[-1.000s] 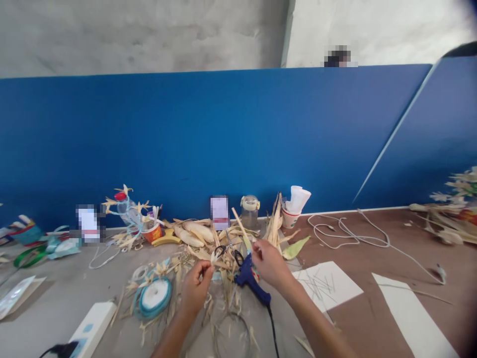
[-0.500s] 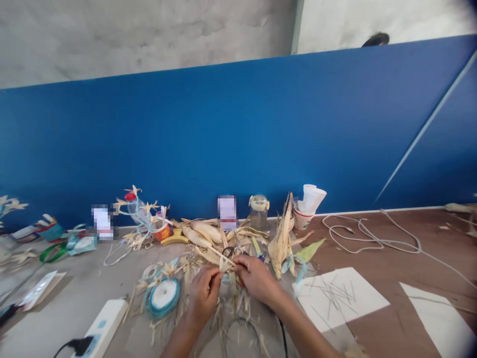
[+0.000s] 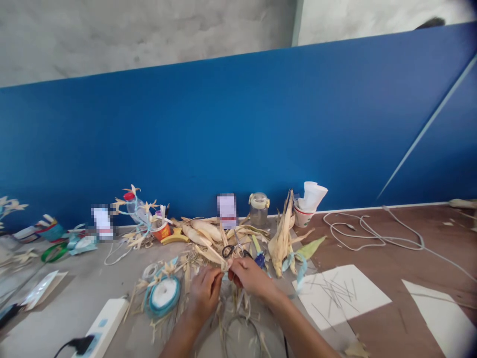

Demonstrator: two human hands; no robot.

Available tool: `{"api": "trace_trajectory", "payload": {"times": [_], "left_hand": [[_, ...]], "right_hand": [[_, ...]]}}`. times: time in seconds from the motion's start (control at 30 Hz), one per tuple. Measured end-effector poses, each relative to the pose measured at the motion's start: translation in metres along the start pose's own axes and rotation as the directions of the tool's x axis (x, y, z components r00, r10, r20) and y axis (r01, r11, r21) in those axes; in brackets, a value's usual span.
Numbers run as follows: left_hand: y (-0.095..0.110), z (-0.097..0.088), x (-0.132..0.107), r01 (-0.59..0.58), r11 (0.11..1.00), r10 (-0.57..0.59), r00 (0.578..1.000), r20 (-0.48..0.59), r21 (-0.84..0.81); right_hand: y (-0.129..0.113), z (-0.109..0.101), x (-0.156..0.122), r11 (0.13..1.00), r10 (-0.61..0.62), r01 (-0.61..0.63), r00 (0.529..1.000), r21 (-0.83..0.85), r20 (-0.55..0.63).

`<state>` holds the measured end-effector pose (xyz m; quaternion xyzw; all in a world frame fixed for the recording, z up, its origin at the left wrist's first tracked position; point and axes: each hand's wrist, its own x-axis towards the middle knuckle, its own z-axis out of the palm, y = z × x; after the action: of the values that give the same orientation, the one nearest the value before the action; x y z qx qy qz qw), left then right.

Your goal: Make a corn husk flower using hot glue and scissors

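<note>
Over the middle of the table, my left hand and my right hand meet with fingertips nearly touching. Both pinch a small piece of dried corn husk, mostly covered by the fingers. Just beyond them lie black-handled scissors and a heap of dry corn husks. A blue ribbon spool rests left of my left hand. Husk scraps are strewn beneath both hands. A standing bundle of husks is to the right of my right hand.
A blue partition rises behind the table. Along it stand a phone, a glass jar, a paper cup and a bottle with husk flowers. A power strip lies front left; paper with thin wires lies right.
My right hand has shifted slightly left, closer to my left hand. The long husk strip that stuck up between them no longer shows. More of the scissors is visible.
</note>
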<state>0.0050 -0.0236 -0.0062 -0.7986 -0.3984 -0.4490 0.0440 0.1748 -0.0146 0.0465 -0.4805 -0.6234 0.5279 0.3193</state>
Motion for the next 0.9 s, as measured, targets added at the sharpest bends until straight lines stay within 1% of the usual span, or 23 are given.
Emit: {"api": "trace_trajectory", "payload": {"times": [0.1,0.23,0.37,0.5,0.73,0.83,0.9], "left_hand": [[-0.001,0.0,-0.001,-0.003,1.0,0.002,1.0,0.028,0.03],[0.001,-0.001,0.0,-0.017,0.998,0.015,0.999,0.03,0.054],[0.001,-0.003,0.0,-0.065,0.993,0.062,0.997,0.035,0.096],[0.003,-0.005,0.002,-0.087,0.991,0.084,0.996,0.031,0.103],[0.008,-0.01,0.009,-0.139,0.981,0.136,0.99,0.027,0.138],[0.009,-0.011,0.011,-0.153,0.979,0.15,0.988,0.035,0.138],[0.008,-0.011,0.011,-0.171,0.976,0.167,0.985,0.04,0.133]], "right_hand": [[0.001,-0.001,-0.001,0.999,0.042,-0.042,0.999,0.023,-0.002],[0.003,-0.002,-0.001,0.997,0.083,-0.083,0.997,0.003,0.011],[0.004,-0.002,-0.001,0.996,0.091,-0.09,0.995,-0.021,0.029],[0.004,-0.002,-0.001,0.996,0.088,-0.087,0.996,-0.012,0.031],[0.003,0.0,0.0,0.996,0.084,-0.085,0.996,-0.025,-0.026],[0.003,0.002,0.002,0.994,0.11,-0.11,0.993,0.005,-0.039],[0.004,0.002,0.002,0.99,0.133,-0.132,0.991,0.04,-0.025]]}}
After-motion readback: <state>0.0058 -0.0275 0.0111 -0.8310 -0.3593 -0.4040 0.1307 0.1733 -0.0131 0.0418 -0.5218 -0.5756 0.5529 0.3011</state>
